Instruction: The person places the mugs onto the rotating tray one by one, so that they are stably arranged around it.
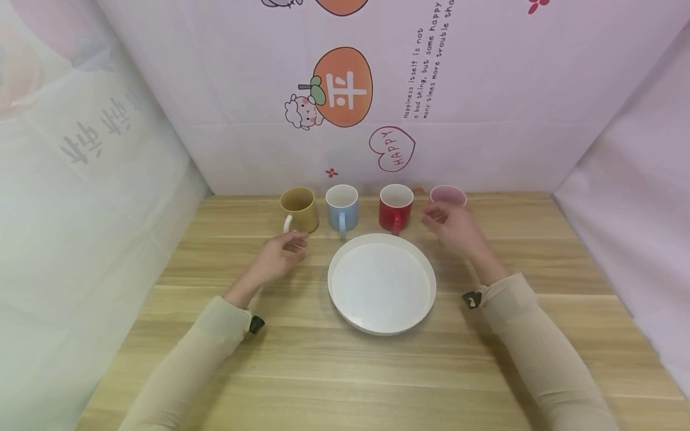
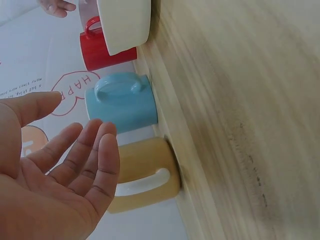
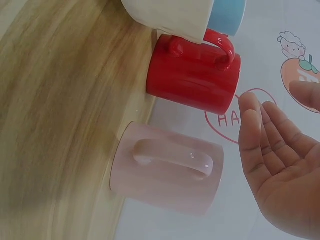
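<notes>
Four mugs would be several, so by colour: a mustard-yellow mug (image 1: 304,216) with a white handle, a light blue mug (image 1: 345,215), a red mug (image 1: 395,216) and a pink mug (image 3: 167,172) stand in a row. My left hand (image 1: 279,258) hovers just in front of the yellow mug, its fingers relaxed and holding nothing. Over by the pink mug, my right hand (image 1: 453,227) hangs with loosely bent, empty fingers, partly hiding that mug in the head view. A round white tray (image 1: 381,328) lies between the hands.
The wooden table (image 1: 345,377) ends at a printed cloth backdrop (image 1: 242,131) right behind the mugs. White cloth also hangs along the left and right sides. The tray's raised rim sits close to the blue and red mugs' handles.
</notes>
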Available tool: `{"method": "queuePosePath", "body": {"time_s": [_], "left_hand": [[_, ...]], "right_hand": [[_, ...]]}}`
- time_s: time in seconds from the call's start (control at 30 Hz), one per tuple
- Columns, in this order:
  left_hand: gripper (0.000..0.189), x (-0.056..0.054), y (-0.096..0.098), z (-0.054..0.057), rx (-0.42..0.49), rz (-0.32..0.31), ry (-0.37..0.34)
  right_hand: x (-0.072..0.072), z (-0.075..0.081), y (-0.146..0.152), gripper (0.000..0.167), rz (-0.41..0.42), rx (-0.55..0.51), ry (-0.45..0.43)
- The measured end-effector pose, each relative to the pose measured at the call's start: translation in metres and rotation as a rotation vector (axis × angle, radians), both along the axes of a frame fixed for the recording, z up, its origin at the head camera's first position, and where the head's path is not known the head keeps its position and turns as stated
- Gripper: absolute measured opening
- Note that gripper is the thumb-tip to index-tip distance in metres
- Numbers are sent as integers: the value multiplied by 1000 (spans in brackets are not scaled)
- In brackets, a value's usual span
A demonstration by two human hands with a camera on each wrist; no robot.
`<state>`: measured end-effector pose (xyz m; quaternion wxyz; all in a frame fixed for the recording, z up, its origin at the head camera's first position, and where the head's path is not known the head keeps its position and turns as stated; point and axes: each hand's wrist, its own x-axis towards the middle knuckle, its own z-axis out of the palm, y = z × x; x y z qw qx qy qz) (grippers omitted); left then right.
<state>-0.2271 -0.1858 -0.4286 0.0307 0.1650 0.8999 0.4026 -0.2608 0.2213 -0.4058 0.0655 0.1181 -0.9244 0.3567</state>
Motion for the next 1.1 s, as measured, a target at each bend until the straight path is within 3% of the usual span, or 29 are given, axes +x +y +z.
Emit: {"method": "queuePosePath", "body": {"time_s": [0.3, 0.63, 1.1], "left_hand": [[40, 0, 4, -9, -2, -20, 14], [39, 2, 9, -13, 45, -66, -30], [36, 4, 17, -25, 29, -107, 30]], "right_hand": [[-2, -3, -3, 24, 2, -12, 4], [-2, -4, -4, 22, 12, -22, 6], [-5, -7, -7, 27, 4, -24, -34]]}}
